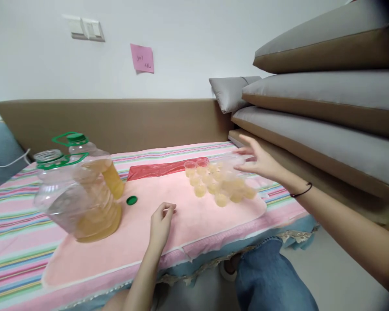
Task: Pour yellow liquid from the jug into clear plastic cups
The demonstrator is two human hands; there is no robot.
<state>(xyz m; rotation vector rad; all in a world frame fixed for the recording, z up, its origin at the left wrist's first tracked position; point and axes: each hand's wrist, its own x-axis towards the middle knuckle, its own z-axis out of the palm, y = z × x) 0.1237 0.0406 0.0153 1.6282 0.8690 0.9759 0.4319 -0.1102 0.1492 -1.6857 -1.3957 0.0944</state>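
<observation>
Beyond denim knee (270, 276), held left hand (161, 219) loosely closed and spread right hand (257, 160), grasp uncertain, near cups (200, 190) probably clustered for reach.

I'm in a home, judging by the striped cloth (13, 233) before me, the stacked cushions (327, 90) and wall switches (86, 29).

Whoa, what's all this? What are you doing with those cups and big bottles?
The person's right hand is raised by a group of clear cups with yellowish liquid. Something clear and blurred is beside that hand; I can't tell whether it's held. The left hand is loosely curled over the pink mat. Two big bottles of yellowish liquid stand to the left: the nearer bottle is open, the farther bottle capped. A loose green cap lies nearby.
</observation>
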